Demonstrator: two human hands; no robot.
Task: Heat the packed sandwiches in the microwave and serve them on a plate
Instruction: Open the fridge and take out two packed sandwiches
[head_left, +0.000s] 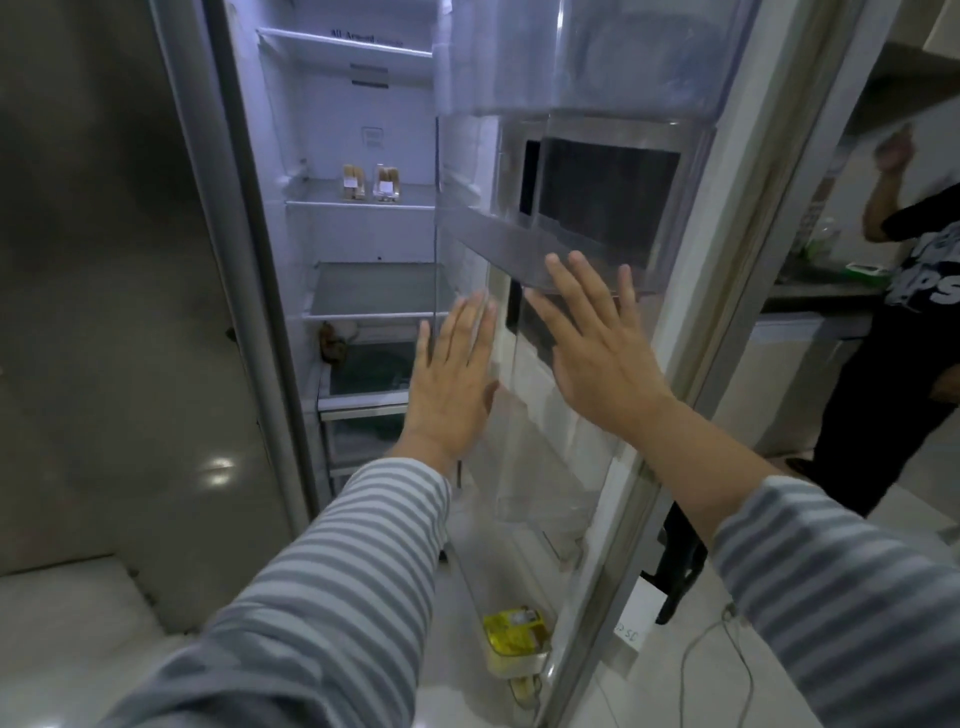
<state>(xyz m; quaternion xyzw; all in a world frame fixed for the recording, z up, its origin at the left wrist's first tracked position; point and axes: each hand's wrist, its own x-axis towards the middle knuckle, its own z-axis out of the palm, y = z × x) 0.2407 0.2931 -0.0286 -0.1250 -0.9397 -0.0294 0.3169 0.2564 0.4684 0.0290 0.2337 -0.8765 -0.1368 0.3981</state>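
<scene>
A person in a grey striped long-sleeved top stands at an open refrigerator, seen from a camera on their head. Both arms reach forward. The left hand (452, 374) is flat with straight fingers and holds nothing, raised at the edge of the open fridge door (613, 156). The right hand (597, 343) is also flat and empty, its fingers spread just beneath a clear door bin (545, 249); whether it touches the door lining cannot be told. The two packed sandwiches (369, 183) stand upright side by side on a middle glass shelf (358, 207) deep inside the lit compartment, well apart from both hands and not yet picked up. A yellow packet (511, 631) sits in the lowest door bin. At the far right another person (904, 291) in dark clothing stands by a counter (815, 288), near the door's outer side. Likely risks from here: if the hands push the door wider, it could swing into that person; if they press it closed, the sandwiches stay shut inside. The reach to the packs passes the jutting door bin, so a sleeve could catch it, and grabbing one pack carelessly could tip its neighbour over on the shelf.
</scene>
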